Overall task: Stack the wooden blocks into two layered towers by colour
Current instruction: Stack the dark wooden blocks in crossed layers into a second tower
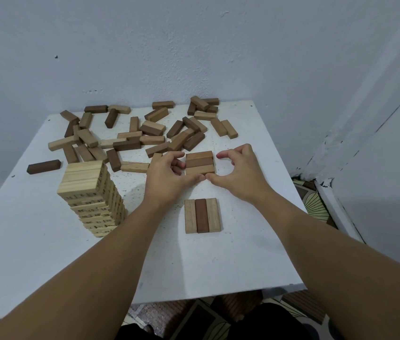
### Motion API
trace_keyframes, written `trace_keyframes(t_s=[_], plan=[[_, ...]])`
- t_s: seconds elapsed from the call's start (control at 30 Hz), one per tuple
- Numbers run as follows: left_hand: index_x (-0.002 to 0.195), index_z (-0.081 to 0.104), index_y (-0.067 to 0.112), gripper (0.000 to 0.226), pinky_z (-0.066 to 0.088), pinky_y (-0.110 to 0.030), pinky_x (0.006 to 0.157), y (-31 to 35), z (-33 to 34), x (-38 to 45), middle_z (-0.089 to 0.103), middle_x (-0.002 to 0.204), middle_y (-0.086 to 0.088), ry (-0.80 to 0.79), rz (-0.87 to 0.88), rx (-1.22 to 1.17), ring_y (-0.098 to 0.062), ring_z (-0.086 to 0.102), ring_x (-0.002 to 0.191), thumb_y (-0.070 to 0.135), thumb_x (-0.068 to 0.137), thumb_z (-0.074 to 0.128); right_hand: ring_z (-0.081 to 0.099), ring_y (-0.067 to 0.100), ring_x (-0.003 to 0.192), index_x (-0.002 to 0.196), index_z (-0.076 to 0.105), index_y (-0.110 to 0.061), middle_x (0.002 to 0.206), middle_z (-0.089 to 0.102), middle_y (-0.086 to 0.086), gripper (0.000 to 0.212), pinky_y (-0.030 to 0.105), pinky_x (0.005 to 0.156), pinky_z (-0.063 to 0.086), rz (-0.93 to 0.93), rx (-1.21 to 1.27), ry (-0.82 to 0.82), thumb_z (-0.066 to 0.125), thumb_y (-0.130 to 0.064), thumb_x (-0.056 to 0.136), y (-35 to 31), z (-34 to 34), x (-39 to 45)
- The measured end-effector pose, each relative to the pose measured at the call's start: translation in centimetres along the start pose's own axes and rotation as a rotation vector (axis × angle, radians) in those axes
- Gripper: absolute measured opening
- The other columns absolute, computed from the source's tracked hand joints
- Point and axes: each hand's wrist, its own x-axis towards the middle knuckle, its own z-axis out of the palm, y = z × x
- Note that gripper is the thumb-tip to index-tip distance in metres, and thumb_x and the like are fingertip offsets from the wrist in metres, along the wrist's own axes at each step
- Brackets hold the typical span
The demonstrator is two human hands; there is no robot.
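Observation:
A layer of three brown blocks (pixel 200 162) lies crosswise on the white table (pixel 218 261), between my hands. My left hand (pixel 168 176) has its curled fingers against the layer's left ends and its thumb along the front edge. My right hand (pixel 239 169) arches beside the right ends. Its thumb meets the left thumb at the front, and its fingertips sit a small gap from the blocks. Nearer me lies another flat row of three (pixel 202 215), a dark block between two lighter ones. A tall tower of pale numbered blocks (pixel 91 197) stands on the left.
Several loose brown blocks (pixel 142 133) lie scattered across the back of the table, and one dark block (pixel 44 166) lies alone at the far left. A wall runs behind the table and another on the right. Patterned floor (pixel 316 204) shows past the right edge.

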Motion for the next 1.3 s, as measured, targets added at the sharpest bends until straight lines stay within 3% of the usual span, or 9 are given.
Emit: trace_keyframes(t_s=[0.17,0.27,0.43,0.6,0.87,1.03,1.3], plan=[[0.13,0.066,0.02,0.076,0.058,-0.034,0.086,0.0,-0.03,0.01,0.063,0.099,0.009,-0.004,0.005,-0.001,-0.014,0.062,0.092,0.034,0.063,0.1,0.041,0.012,0.119,0.143,0.059,-0.028,0.122,0.035,-0.009,0.08,0.034,0.107,0.048,-0.003,-0.017,-0.018,0.082,-0.064,0.075,0.08,-0.03,0.07],[0.13,0.065,0.021,0.077,0.058,-0.033,0.085,-0.03,0.01,0.05,0.062,0.1,0.009,-0.003,0.01,0.003,-0.013,0.061,0.091,0.035,0.063,0.099,0.039,0.011,0.117,0.14,0.062,-0.029,0.121,0.037,-0.009,0.074,0.032,0.105,0.047,-0.011,-0.006,-0.02,0.082,-0.062,0.076,-0.03,-0.12,-0.08],[0.129,0.064,0.022,0.079,0.058,-0.033,0.082,-0.08,0.08,0.1,0.061,0.102,0.003,0.008,0.022,0.017,-0.013,0.06,0.088,0.039,0.062,0.099,0.042,0.009,0.115,0.129,0.07,-0.029,0.119,0.038,-0.008,0.064,0.025,0.101,0.047,-0.01,0.034,0.003,0.085,-0.058,0.074,-0.2,-0.25,-0.38],[0.131,0.062,0.022,0.081,0.058,-0.032,0.078,-0.12,0.01,0.03,0.062,0.097,0.003,0.007,0.02,0.021,-0.011,0.059,0.084,0.041,0.062,0.099,0.047,0.01,0.114,0.101,0.072,-0.03,0.117,0.04,-0.007,0.042,0.024,0.097,0.049,-0.004,0.067,0.028,0.089,-0.055,0.072,-0.1,-0.12,-0.65],[0.132,0.06,0.022,0.081,0.06,-0.032,0.079,-0.19,0.0,0.1,0.067,0.096,0.002,-0.004,0.013,-0.016,-0.014,0.065,0.086,0.036,0.062,0.1,0.043,0.003,0.107,0.086,0.071,-0.033,0.115,0.042,-0.007,0.03,0.005,0.079,0.035,0.012,0.08,0.02,0.091,-0.051,0.072,-0.13,-0.02,-0.59],[0.13,0.061,0.025,0.079,0.058,-0.027,0.078,-0.42,-0.05,0.18,0.068,0.099,0.002,-0.001,0.013,-0.036,-0.012,0.065,0.087,0.035,0.062,0.1,0.044,0.004,0.108,0.088,0.07,-0.031,0.116,0.043,-0.008,0.031,0.016,0.087,0.043,0.002,0.075,0.04,0.09,-0.05,0.073,0.02,0.13,-0.56],[0.132,0.063,0.023,0.077,0.055,-0.021,0.076,-0.56,-0.02,0.2,0.063,0.106,0.002,-0.012,0.023,-0.004,-0.009,0.059,0.086,0.034,0.065,0.098,0.045,0.008,0.113,0.115,0.068,-0.033,0.12,0.038,-0.01,0.052,0.021,0.096,0.049,0.009,0.027,0.045,0.087,-0.057,0.073,-0.31,0.12,-0.33]])
